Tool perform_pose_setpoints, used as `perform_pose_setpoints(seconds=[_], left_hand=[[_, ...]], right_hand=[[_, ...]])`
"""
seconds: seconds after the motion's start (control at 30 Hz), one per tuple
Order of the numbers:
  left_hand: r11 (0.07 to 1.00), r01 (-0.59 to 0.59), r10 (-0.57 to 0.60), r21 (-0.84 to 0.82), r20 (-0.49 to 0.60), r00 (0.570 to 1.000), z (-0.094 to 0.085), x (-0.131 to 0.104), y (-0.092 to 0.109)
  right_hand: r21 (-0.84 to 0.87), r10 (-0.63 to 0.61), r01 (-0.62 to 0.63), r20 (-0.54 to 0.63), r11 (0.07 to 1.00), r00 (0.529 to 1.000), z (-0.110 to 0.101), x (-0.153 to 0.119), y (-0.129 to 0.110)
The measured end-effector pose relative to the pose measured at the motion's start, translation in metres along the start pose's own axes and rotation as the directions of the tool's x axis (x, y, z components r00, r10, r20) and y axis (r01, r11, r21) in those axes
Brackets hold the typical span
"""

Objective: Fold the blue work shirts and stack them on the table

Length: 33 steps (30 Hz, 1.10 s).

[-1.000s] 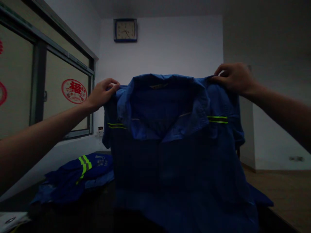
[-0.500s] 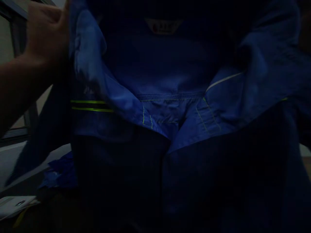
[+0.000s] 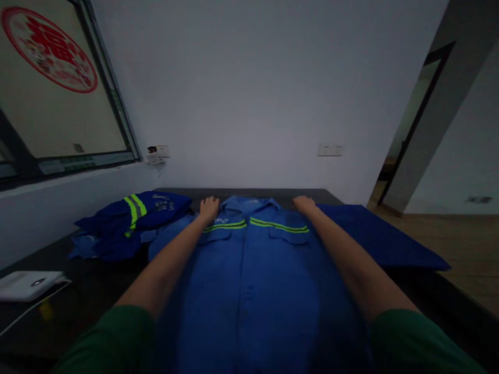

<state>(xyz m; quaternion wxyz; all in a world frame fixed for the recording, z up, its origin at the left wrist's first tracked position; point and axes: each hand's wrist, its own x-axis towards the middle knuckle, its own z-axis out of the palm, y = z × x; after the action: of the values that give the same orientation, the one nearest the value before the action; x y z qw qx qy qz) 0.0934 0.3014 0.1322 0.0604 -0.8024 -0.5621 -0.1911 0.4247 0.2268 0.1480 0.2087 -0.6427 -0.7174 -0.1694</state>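
Note:
A blue work jacket [image 3: 273, 280] with yellow-green stripes above its chest pockets lies front side up on the dark table, its collar toward the wall. Both my arms stretch out over it. My left hand [image 3: 209, 209] is closed at the shoulder on the left of the collar. At the opposite shoulder, my right hand [image 3: 304, 202] is closed on the fabric, its fingertips hidden. The jacket's lower part runs out of the bottom of the view, in shadow.
Another blue garment [image 3: 156, 210] with a reflective band lies crumpled on the left. Blue cloth [image 3: 374, 234] hangs over the right side of the dark table [image 3: 312, 195]. A white device [image 3: 29, 284] with a cable sits at the left. Behind is a wall with sockets [image 3: 329, 150].
The jacket was held up close to the camera, filling the view. It has come down and away onto the table, with both hands at its shoulders.

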Motion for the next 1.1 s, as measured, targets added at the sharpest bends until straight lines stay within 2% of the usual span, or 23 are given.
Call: perform_pose_setpoints(seconds=[0.07,0.13,0.23,0.33,0.47,0.6,0.67,0.73,0.8,0.83,0.9,0.97,1.03,1.1], left_hand=[[1.0,0.017,-0.018,0.012,0.088,0.996,0.059,-0.011,-0.014],[1.0,0.0,-0.002,0.011,0.152,0.988,0.101,-0.013,-0.03],[0.998,-0.057,0.057,-0.008,0.245,0.968,0.137,-0.008,-0.054],[0.996,-0.085,0.087,-0.022,0.307,0.948,0.154,-0.006,-0.068],[0.999,-0.049,0.053,-0.02,0.306,0.95,0.16,-0.007,-0.068],[0.999,0.018,-0.008,-0.04,0.219,0.976,0.152,0.001,-0.052],[0.997,-0.014,0.024,-0.077,0.127,0.992,0.144,0.009,-0.041],[0.975,-0.136,0.152,-0.178,0.079,0.985,0.135,0.017,-0.031],[0.891,-0.293,0.351,-0.346,0.119,0.929,0.126,0.023,-0.021],[0.829,-0.354,0.456,-0.432,0.156,0.876,0.122,0.025,-0.018],[0.718,-0.412,0.616,-0.562,0.236,0.752,0.117,0.025,-0.013],[0.674,-0.423,0.683,-0.606,0.293,0.668,0.115,0.023,-0.01],[0.677,-0.428,0.696,-0.599,0.332,0.637,0.117,0.021,-0.008],[0.698,-0.432,0.686,-0.571,0.361,0.632,0.122,0.021,-0.008]], right_hand=[[-0.009,0.055,-0.055,0.13,0.998,0.99,0.057,-0.02,0.001],[-0.007,0.087,-0.087,0.209,0.996,0.974,0.098,-0.03,0.003],[0.046,0.06,-0.075,0.275,0.996,0.96,0.134,-0.035,0.007],[0.108,-0.005,-0.032,0.321,0.994,0.947,0.157,-0.038,0.013],[0.131,-0.034,-0.01,0.324,0.991,0.945,0.174,-0.042,0.022],[0.138,-0.032,-0.01,0.304,0.99,0.952,0.167,-0.032,0.021],[0.174,-0.004,-0.037,0.229,0.984,0.973,0.157,-0.02,0.01],[0.253,-0.006,-0.034,0.155,0.967,0.988,0.146,-0.006,-0.01],[0.352,-0.093,0.025,0.18,0.936,0.979,0.139,0.009,-0.034],[0.4,-0.17,0.066,0.232,0.914,0.958,0.137,0.016,-0.047],[0.475,-0.331,0.132,0.365,0.87,0.87,0.137,0.026,-0.069],[0.503,-0.418,0.147,0.483,0.852,0.769,0.14,0.031,-0.085],[0.473,-0.418,0.134,0.567,0.871,0.71,0.143,0.032,-0.093],[0.416,-0.39,0.142,0.605,0.898,0.694,0.143,0.03,-0.095]])
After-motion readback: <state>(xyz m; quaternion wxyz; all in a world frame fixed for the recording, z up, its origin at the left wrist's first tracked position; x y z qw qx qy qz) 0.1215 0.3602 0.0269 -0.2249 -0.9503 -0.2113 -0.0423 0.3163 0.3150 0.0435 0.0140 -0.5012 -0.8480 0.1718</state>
